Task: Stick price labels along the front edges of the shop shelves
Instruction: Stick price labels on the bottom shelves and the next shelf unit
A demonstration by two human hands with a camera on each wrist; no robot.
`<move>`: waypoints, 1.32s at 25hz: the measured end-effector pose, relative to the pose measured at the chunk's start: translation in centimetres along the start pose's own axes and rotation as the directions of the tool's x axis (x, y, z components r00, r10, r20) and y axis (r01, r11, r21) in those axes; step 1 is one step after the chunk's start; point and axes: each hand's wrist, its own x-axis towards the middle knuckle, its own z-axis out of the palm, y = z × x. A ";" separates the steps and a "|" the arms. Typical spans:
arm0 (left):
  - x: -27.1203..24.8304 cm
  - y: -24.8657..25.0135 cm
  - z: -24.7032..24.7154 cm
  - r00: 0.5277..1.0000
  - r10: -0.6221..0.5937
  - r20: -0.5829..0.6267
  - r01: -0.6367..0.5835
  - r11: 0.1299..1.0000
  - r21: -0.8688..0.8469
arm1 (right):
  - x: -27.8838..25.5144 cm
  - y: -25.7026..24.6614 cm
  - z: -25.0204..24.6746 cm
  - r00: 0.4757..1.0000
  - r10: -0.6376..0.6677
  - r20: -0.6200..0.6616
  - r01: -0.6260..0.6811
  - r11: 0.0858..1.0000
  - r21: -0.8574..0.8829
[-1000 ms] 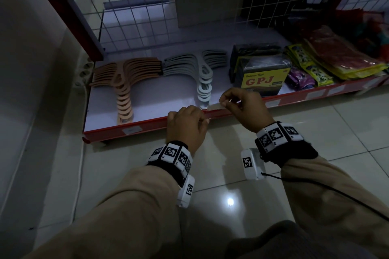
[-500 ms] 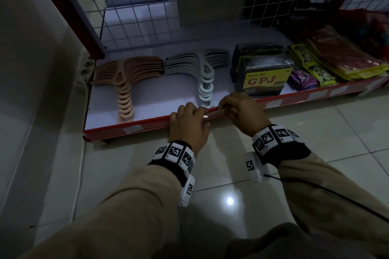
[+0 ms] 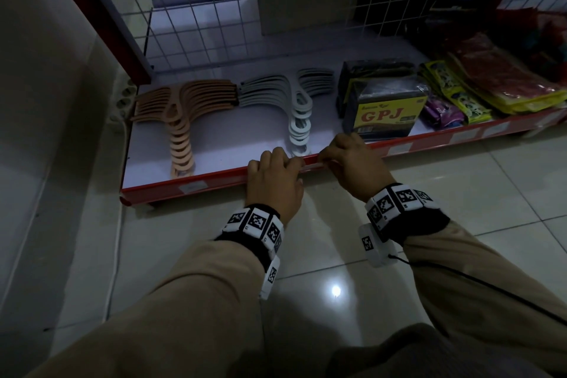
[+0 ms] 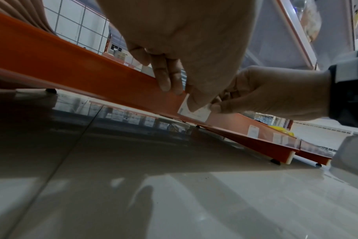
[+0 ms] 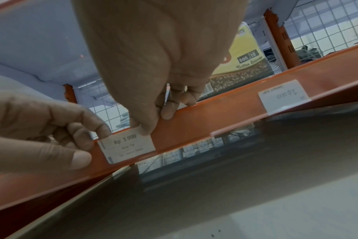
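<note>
Both hands at red shelf edge (image 5: 225,116) — left hand (image 3: 274,182) and right hand (image 3: 352,167) fingers pinched on price label (image 5: 127,146), label flat against edge.

**Worn on the arms**

Both arms are covered by tan long sleeves (image 3: 190,294). Each wrist is wrapped in a black band (image 3: 245,241) ringed with white blocks printed with black square markers (image 3: 395,201). A thin black cable (image 3: 478,288) is led from the right wrist's white unit (image 3: 372,244).
</note>
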 end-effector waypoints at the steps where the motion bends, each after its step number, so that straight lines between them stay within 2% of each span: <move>1: 0.1 0.0 0.0 1.000 0.000 0.000 0.000 1.000 0.006 | 0.0 0.0 0.1 1.000 0.007 0.000 -0.007 1.000 -0.004; 13: 0.0 -0.1 0.1 1.000 0.025 -0.010 -0.024 0.998 0.055 | -0.6 0.0 0.5 0.998 -0.034 -0.057 0.031 0.998 -0.054; 19: -0.2 -0.5 0.1 0.999 0.026 -0.023 -0.025 1.000 0.014 | -0.8 0.0 0.2 0.997 -0.009 -0.077 0.007 1.000 -0.028; 23: -0.7 -1.2 -0.4 0.998 0.062 -0.018 -0.061 0.997 0.051 | -0.9 -0.9 0.1 0.996 -0.048 -0.074 0.042 0.995 -0.089; 29: -2.9 -5.5 -1.5 0.999 0.048 -0.020 -0.046 0.993 0.106 | 0.5 -4.8 1.4 0.998 -0.067 -0.011 0.064 0.986 -0.155; 33: -5.3 -9.2 -1.9 0.999 -0.035 -0.035 0.039 0.994 0.101 | 1.6 -8.4 2.5 0.990 -0.133 0.048 0.138 0.980 -0.144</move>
